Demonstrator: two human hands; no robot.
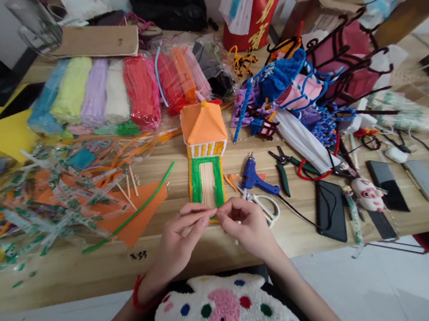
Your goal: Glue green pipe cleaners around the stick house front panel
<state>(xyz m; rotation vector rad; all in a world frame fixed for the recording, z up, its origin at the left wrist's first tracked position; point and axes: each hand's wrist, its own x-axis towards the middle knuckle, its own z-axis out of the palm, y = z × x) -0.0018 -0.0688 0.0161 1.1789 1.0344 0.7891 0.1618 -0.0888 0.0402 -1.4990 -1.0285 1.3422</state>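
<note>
Tabletop (327,235) of pale wood is covered with craft supplies. Bagged pipe cleaners (110,92) in many colours are stacked along the far side, and an orange paper sheet (134,213) with a loose green pipe cleaner (138,210) across it is laid to the left. A model house (205,151) with an orange roof and a green-edged panel is laid flat at the centre, directly beyond the hands. A blue glue gun (254,176) and scissors (266,206) are placed just right of it. The left hand (180,241) and right hand (246,224) are brought together at the panel's near edge. Fingertips (210,212) of both hands are pinched nearly closed there; what is gripped is too small to tell.
</note>
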